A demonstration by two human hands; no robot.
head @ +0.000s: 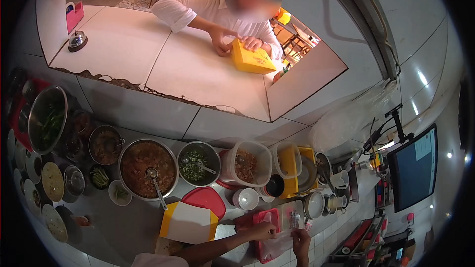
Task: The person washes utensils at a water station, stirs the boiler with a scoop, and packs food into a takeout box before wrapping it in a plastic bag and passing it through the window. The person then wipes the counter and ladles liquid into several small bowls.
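My left hand (266,230) reaches in from the lower left and pinches one edge of a thin clear plastic bag (282,240). The bag's other side is between the fingers of my right hand (300,238). It hangs partly over a red plastic tray (261,253). Just beyond the hands, a clear container (286,209) holds small wrapped packets (295,218). To the left, an open yellow-and-white cardboard food box (189,219) stands by my left forearm, with part of a second box under it.
Steel bowls of minced topping (147,167) and chopped green onion (197,161) line the counter, with small white bowls (246,199) nearer. Across the pass-through ledge (193,63), a person in a white shirt handles a yellow box (252,59). A monitor (415,170) hangs at right.
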